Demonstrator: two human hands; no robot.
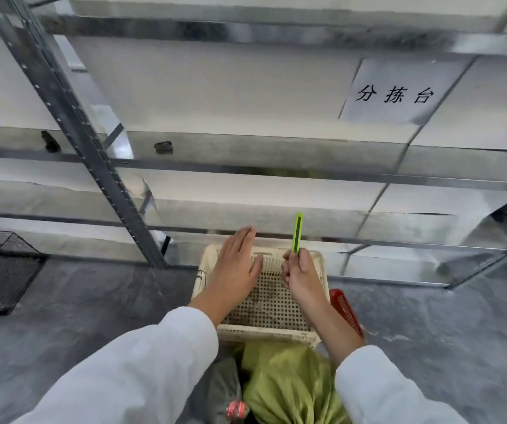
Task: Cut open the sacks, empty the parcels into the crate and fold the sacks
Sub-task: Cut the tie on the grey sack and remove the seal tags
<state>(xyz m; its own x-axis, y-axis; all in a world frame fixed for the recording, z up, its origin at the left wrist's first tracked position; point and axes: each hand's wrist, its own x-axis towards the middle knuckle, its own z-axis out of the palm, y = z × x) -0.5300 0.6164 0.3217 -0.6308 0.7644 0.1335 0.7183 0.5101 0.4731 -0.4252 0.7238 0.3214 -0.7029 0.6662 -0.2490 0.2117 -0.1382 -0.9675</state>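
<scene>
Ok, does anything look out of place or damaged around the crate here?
Nothing spilled or broken. Only oddities: a red basket stands tilted on edge just right of the cream crate, and the paper sign curls at its lower corner.

One sign can be read: a white paper sheet [395, 93], stuck at a slant on the pale panel [215, 87] behind the metal shelving frame [71, 117], carries three black printed Chinese characters, 分拣台. A red tag [236, 409] on the grey sack [223, 384] at the bottom edge is too blurred to read.
</scene>
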